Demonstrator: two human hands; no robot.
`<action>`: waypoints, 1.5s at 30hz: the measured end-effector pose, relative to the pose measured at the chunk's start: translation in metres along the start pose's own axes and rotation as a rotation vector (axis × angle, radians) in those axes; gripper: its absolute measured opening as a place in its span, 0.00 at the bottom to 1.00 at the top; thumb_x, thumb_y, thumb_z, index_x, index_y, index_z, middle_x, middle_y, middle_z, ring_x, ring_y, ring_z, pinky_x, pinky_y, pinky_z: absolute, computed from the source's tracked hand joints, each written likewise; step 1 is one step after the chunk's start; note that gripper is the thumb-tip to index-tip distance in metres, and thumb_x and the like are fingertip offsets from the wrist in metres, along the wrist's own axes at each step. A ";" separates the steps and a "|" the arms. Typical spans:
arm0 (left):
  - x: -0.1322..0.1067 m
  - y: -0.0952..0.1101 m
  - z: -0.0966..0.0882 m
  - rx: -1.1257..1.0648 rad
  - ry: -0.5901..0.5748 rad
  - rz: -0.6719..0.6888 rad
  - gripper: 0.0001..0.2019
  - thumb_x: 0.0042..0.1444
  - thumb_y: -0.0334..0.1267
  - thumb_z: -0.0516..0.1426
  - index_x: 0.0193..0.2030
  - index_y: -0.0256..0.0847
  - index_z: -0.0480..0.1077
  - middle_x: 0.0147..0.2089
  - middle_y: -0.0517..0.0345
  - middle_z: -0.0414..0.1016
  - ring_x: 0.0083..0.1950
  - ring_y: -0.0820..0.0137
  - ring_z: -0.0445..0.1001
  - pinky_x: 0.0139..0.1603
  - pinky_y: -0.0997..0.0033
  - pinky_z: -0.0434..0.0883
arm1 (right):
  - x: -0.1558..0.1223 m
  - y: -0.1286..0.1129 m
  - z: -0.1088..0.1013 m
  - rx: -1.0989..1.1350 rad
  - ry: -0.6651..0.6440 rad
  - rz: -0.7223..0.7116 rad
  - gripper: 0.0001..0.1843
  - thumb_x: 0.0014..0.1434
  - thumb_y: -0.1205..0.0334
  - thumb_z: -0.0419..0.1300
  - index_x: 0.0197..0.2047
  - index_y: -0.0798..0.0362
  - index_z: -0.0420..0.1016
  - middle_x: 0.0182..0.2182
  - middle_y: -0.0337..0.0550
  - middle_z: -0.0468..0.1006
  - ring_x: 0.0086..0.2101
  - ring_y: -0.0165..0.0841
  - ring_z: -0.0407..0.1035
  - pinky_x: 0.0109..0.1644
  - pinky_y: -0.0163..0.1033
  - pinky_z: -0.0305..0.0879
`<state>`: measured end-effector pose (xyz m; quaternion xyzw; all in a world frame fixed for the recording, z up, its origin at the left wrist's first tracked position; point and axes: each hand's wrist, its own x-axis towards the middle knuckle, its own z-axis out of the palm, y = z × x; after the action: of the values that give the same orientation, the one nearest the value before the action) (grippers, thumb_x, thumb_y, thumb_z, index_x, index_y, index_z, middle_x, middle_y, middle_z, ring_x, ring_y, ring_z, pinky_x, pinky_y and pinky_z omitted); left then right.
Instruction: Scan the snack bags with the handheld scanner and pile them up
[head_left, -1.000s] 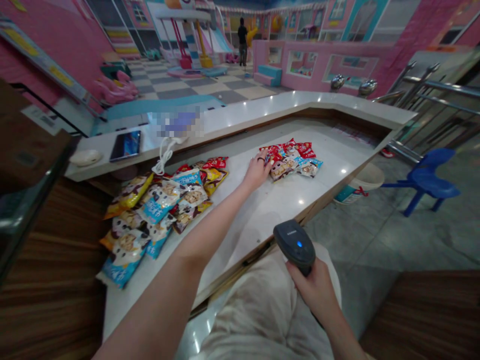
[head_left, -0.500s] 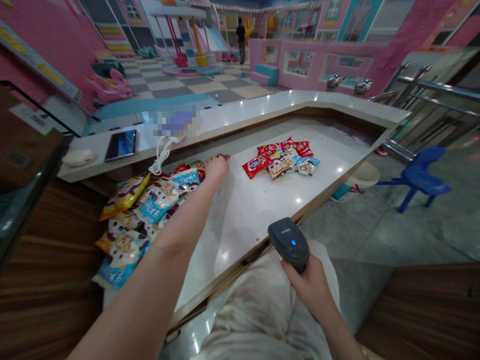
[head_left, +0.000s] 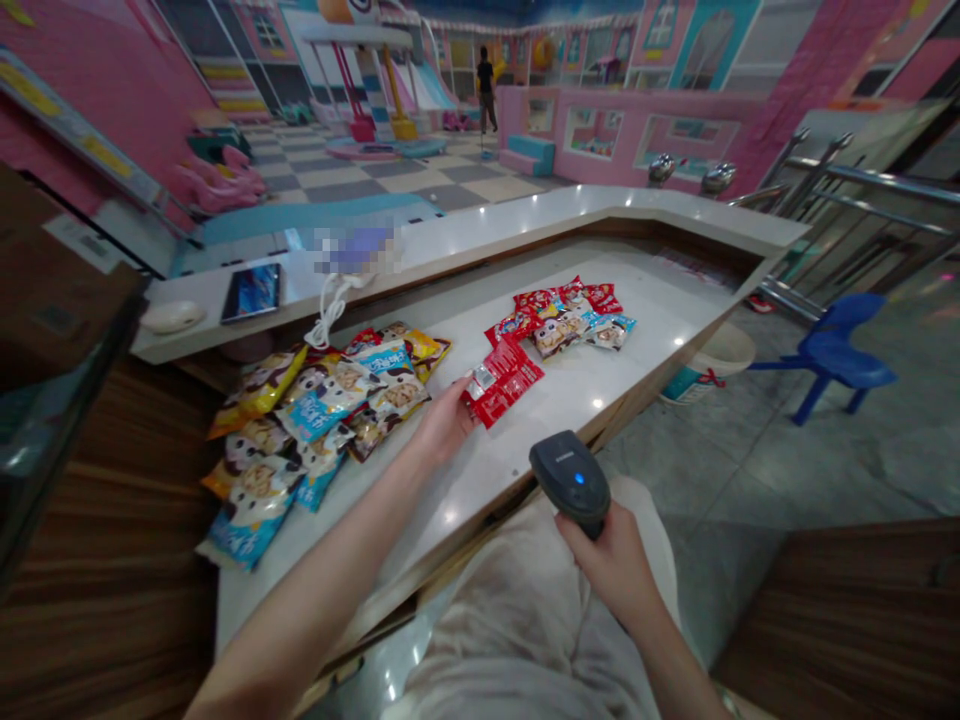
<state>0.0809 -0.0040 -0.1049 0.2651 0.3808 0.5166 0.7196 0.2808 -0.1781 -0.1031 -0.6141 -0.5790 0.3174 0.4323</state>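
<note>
Between the fingers of my left hand [head_left: 448, 420] is a red snack packet [head_left: 504, 382], its back with a white barcode label turned up. My right hand [head_left: 611, 555] is wrapped round the handle of a dark barcode scanner [head_left: 571, 480] with a blue light lit on top. The scanner's head points toward the counter, near its front edge. A pile of blue, brown and yellow snack bags [head_left: 322, 400] lies to the left of my left hand. Beyond the held packet, a smaller group of red and blue packets [head_left: 564, 318] rests on the white counter [head_left: 420, 510].
On the raised ledge [head_left: 480, 225] lie a phone [head_left: 252, 293], a white rounded object [head_left: 172, 317] and a white cable [head_left: 327, 318]. A bucket [head_left: 709, 365] and a blue chair [head_left: 840, 345] stand right of the counter. A person [head_left: 486, 88] stands far back in the play area.
My left hand has come from the pile toward the middle of the counter, bringing the red snack packet with it. The scanner has stayed almost in place.
</note>
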 end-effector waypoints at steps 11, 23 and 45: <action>-0.019 -0.034 -0.011 -0.150 -0.060 -0.006 0.15 0.66 0.42 0.55 0.54 0.35 0.73 0.54 0.45 0.79 0.51 0.64 0.79 0.55 0.61 0.75 | 0.005 -0.011 0.019 0.027 -0.065 -0.023 0.08 0.55 0.63 0.61 0.38 0.55 0.79 0.30 0.42 0.82 0.32 0.40 0.76 0.36 0.36 0.68; -0.016 -0.043 -0.018 -0.098 -0.199 0.039 0.21 0.64 0.45 0.57 0.58 0.35 0.72 0.60 0.42 0.75 0.64 0.58 0.71 0.69 0.54 0.62 | 0.010 -0.019 0.023 0.030 -0.051 -0.047 0.07 0.55 0.63 0.61 0.37 0.56 0.78 0.29 0.43 0.82 0.32 0.39 0.75 0.35 0.36 0.67; 0.011 -0.020 0.015 0.065 -0.062 0.263 0.15 0.64 0.41 0.56 0.53 0.36 0.73 0.58 0.45 0.76 0.62 0.54 0.72 0.65 0.50 0.68 | 0.000 -0.005 0.001 0.003 0.009 0.026 0.07 0.56 0.60 0.60 0.33 0.55 0.75 0.27 0.44 0.81 0.30 0.40 0.75 0.28 0.35 0.67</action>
<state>0.1062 -0.0003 -0.1150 0.3516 0.3369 0.5853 0.6483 0.2779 -0.1779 -0.0988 -0.6223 -0.5686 0.3210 0.4317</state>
